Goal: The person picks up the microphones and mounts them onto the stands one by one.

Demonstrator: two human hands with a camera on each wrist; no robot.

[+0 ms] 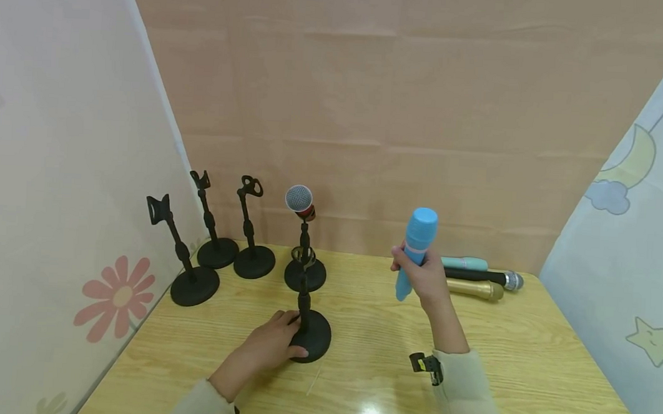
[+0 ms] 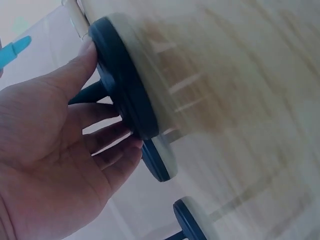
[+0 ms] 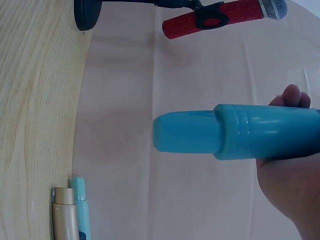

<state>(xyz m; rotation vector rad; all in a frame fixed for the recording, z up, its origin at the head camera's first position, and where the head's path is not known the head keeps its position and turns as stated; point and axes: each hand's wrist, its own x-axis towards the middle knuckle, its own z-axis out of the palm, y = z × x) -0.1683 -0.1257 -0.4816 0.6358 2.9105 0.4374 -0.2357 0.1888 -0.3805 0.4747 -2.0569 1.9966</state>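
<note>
My left hand (image 1: 270,342) holds the round base of the nearest black microphone stand (image 1: 318,337), thumb at the rim and fingers round its far side. This stand is upright on the table. In the left wrist view the fingers (image 2: 117,160) curl along the base's edge. My right hand (image 1: 430,276) grips a blue microphone (image 1: 422,227) by its middle, head up, raised over the table to the right of the stand. Behind the nearest stand, a red microphone (image 3: 235,13) with a silver mesh head sits in the clip of another stand (image 1: 315,281).
Three black stands with bare clips, a front one (image 1: 195,287), a back one (image 1: 219,254) and an inner one (image 1: 254,263), stand at the left. Mint (image 1: 475,263), black (image 1: 482,275) and gold (image 1: 476,289) microphones lie at the back right. Walls border the wooden table (image 1: 531,367).
</note>
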